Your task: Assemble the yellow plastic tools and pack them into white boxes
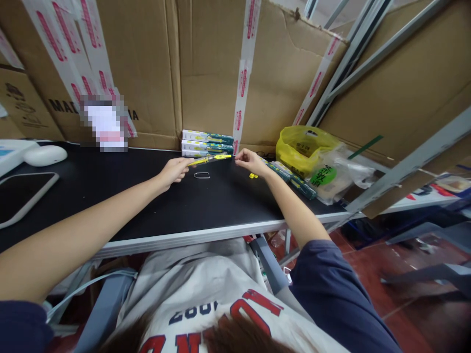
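My left hand (174,171) is closed round one end of a slim yellow pen-shaped tool (211,159), which has a greyish middle part and points to the right. Just off the tool's far tip is my right hand (250,161), its thumb and fingers pinched together. Whatever sits in that pinch is too small to make out. On the black tabletop (206,206) below the tool lies a bent wire piece (202,175), shaped like a long U. A few small yellow pieces (253,175) lie under my right wrist.
Behind the tool, slim printed boxes (206,142) are stacked against a cardboard wall (209,73). More dark green boxes (294,179) lie at right beside a yellow plastic bag (305,149) and a clear bag (331,176). A phone (25,196) and white mouse (46,154) are left.
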Action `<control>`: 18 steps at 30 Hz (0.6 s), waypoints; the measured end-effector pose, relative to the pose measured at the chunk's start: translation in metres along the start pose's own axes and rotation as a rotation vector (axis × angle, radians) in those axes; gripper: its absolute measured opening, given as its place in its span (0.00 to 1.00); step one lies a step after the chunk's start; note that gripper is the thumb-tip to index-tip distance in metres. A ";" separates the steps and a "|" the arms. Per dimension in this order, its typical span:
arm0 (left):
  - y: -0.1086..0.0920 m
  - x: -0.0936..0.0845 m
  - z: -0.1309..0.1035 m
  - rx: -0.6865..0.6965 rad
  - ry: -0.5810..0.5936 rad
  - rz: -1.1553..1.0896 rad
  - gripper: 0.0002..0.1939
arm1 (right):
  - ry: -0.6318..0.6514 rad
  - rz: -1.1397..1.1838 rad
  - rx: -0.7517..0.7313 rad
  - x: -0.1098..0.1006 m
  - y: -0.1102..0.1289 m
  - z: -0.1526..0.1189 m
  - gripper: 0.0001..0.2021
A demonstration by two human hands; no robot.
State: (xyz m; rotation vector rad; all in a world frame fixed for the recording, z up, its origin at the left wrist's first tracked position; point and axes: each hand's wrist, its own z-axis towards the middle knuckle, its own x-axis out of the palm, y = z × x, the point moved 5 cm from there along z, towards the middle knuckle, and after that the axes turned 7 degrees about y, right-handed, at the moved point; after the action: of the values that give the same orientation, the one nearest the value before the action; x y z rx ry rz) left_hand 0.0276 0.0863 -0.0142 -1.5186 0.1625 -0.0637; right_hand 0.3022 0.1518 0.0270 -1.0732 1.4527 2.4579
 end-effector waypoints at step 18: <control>0.001 0.002 0.001 -0.045 0.035 -0.031 0.13 | 0.035 0.494 -0.017 0.015 0.009 -0.003 0.21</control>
State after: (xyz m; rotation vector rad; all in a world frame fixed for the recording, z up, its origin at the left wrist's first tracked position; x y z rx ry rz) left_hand 0.0300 0.0869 -0.0154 -1.5653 0.1693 -0.1114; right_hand 0.2888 0.1407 0.0240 -0.8409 1.9036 2.7770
